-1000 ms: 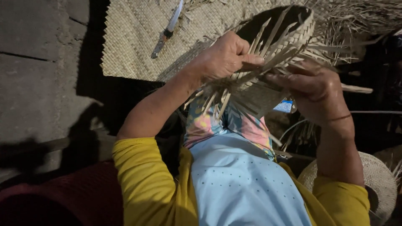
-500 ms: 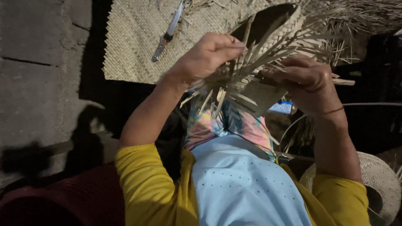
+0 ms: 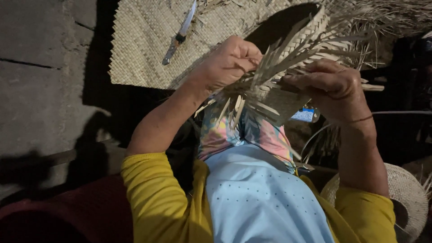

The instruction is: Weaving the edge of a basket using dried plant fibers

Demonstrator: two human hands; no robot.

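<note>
Two hands work at one half-woven palm-leaf hat (image 3: 288,85), which we see from the head camera, held up over the lap. Its crown opens as a dark hollow toward the top of the view, and we can make out nothing inside it; the hollow is too shadowed to be sure. The hat's long axis runs from lower left to upper right, the mouth of the crown pointing up and away, while loose unwoven strips (image 3: 252,96) fan down and toward us from the rim.

Our left hand (image 3: 229,63) comes in from the lower left with the forearm raised and the wrist bent; its fingers are curled closed around a few strips at the near edge of the weave. Our right hand (image 3: 330,85) lies knuckles up over the right side of the hat, fingers bent and pressing down on the woven band, clasping it.

Behind the hat a flat woven mat (image 3: 148,49) lies on the ground, and a knife (image 3: 179,35) rests on it, blade toward the top. A finished straw hat (image 3: 407,195) sits at the lower right, beside the right elbow.
</note>
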